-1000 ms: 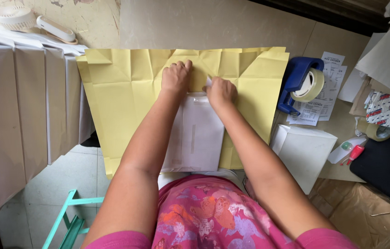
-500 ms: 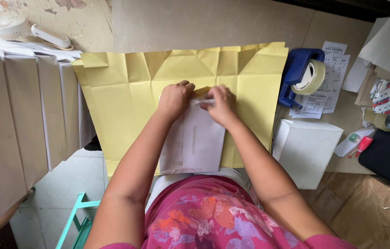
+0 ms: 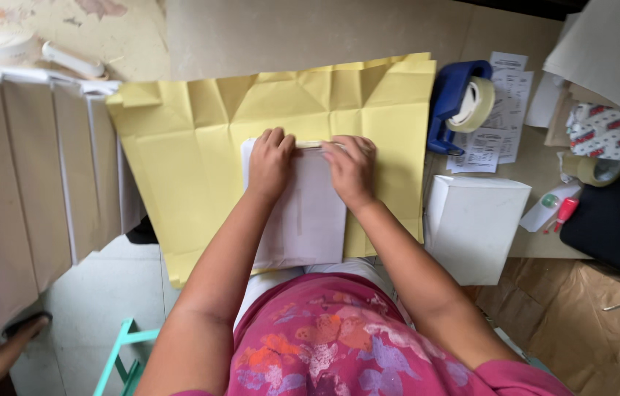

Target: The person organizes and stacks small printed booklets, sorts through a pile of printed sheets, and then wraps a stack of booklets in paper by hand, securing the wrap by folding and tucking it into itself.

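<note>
The grip of both hands is flat and unclenched: the left hand (image 3: 270,163) and right hand (image 3: 352,169) press palms down on the top edge of a white packet (image 3: 303,216), which lies mid-sheet on creased yellow paper (image 3: 192,161) on the worktop (image 3: 288,37). At three o'clock stand a blue tape dispenser (image 3: 457,103) and a white box (image 3: 475,224).

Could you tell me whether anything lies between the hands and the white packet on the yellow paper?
Nothing visible does: the left hand and right hand already rest directly on the white packet.
</note>
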